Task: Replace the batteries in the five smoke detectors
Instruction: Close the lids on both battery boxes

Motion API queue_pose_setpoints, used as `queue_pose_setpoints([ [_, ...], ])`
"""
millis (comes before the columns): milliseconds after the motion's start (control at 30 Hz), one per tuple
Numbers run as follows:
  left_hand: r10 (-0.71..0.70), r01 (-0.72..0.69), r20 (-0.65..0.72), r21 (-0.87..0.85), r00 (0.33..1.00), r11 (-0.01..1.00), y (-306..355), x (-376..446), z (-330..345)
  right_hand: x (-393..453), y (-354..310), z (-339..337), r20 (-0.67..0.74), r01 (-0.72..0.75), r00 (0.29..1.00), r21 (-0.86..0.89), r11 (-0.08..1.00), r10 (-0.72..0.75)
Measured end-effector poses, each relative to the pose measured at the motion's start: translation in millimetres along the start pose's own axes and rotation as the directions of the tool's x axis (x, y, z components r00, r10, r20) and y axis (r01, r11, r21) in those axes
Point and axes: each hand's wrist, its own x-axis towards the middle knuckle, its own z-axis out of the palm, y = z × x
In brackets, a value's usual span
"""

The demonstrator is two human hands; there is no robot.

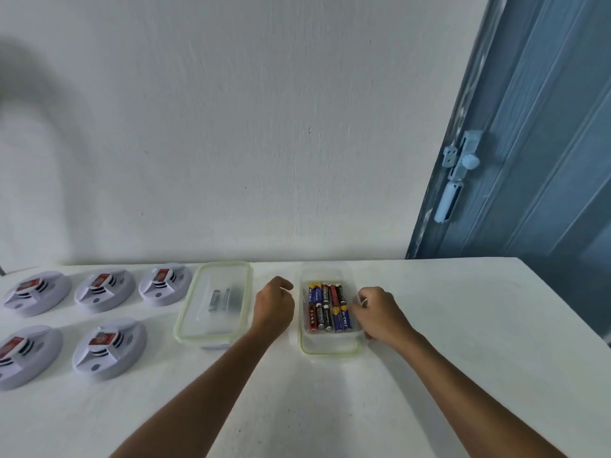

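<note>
White wall backs a white desk (463, 325), with a blue door (545, 127) beyond its far right corner. Five smoke detectors (105, 289) lie in two rows at the desk's left edge, each showing a red label. Near the far edge sit two clear containers: the left container (188, 312) holds a few grey batteries, the right container (330, 348) holds coloured batteries (329, 307). Between the containers the left hand (274, 305) is clenched and holds nothing visible. The right hand (380, 312) curls against the right container's side; whether it grasps the container cannot be told.
</note>
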Motion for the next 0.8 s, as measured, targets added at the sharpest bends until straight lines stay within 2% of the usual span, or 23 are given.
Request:
queue_pose_setpoints([
  [133, 0.043, -0.046, 0.016, 0.242, 0.999, 0.969, -9.3, -1.6, 2.0, 1.5, 3.1, -0.6, -0.05, 0.081, 0.995, -0.042, 0.996, -0.083],
  [267, -0.005, -0.011, 0.068, 0.242, 0.998, 0.97, -6.3, -1.7, 4.8, 2.9, 10.6, -10.7, -0.112, 0.121, 0.986, -0.035, 0.992, -0.124],
  [367, 0.004, -0.017, 0.054, 0.236, 0.999, 0.972, 7.3, 0.1, 2.3, 4.0, 16.2, -25.2, -0.149, 0.116, 0.982, -0.015, 0.993, -0.117],
  [533, 0.177, -0.168, -0.014, 0.255, 0.984, 0.952, 49.6, 7.1, -28.0, 7.9, 22.6, -45.0, -0.181, 0.1, 0.979, 0.043, 0.994, -0.091],
  [633, 0.309, -0.256, -0.091, 0.368, 0.947, 0.894, 80.1, 9.8, -60.5, 10.6, 21.2, -42.6, -0.186, 0.096, 0.979, 0.032, 0.995, -0.089],
  [800, 0.397, -0.288, -0.194, 0.425, 0.897, 0.858, 102.6, 10.1, -110.9, 11.0, 11.2, -15.2, -0.09, 0.097, 0.991, 0.023, 0.995, -0.094],
])
